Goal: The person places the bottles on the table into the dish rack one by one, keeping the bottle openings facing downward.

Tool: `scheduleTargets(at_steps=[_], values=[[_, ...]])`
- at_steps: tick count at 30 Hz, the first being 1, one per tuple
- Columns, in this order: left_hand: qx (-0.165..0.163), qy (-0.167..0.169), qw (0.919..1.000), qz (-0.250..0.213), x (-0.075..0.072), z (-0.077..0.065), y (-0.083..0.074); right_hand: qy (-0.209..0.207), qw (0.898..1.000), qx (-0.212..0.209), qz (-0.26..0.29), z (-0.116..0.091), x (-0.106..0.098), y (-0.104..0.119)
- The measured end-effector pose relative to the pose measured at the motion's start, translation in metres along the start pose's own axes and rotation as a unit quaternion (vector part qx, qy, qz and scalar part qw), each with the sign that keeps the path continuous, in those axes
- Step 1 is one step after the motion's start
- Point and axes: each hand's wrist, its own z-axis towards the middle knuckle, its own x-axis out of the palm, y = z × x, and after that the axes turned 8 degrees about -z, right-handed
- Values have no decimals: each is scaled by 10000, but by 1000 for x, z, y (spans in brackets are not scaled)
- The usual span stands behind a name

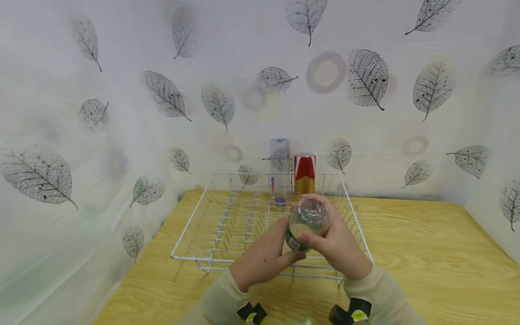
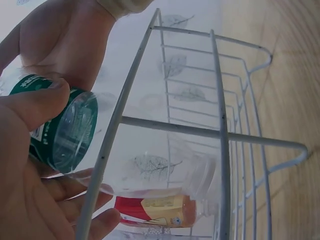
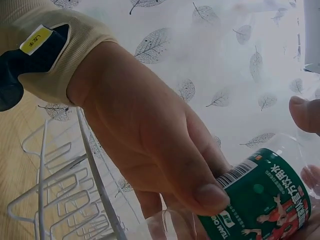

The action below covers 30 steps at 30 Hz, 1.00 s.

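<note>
A clear plastic bottle (image 1: 312,214) with a green label (image 3: 270,200) is between both hands, above the front right of a white wire rack (image 1: 239,221). Its rounded base faces up toward the head camera. My left hand (image 1: 264,253) holds it from the left, thumb and fingers around its side. From the other side my right hand (image 1: 343,239) grips it, the thumb lying along the label. The hands and rack wires partly hide the bottle's lower part.
At the back of the rack stand a clear bottle (image 1: 280,158) with a purple cap and a red-and-gold bottle (image 1: 305,174). Under the rack is a wood-grain table (image 1: 426,253). A leaf-printed sheet (image 1: 268,113) hangs behind and along both sides.
</note>
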Motion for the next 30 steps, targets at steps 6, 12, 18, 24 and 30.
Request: scheduleTargets(at_steps=[6,12,18,24,30], values=[[-271,-67,9994,207,-16,-3,-1,5,9992,158,-362,1,-5,-1],[-612,-432,9950,656,-48,-13,6,-32,9984,338,-449,2,-10,0],[-1037,-497,9886,970,-83,-22,26,-86,9985,343,-421,1,-16,1],[-1621,-704,9787,1046,-110,-46,48,-100,9984,391,-384,1,-19,0],[-2058,-835,9689,1087,-126,-68,69,-163,9978,363,-532,0,-22,0]])
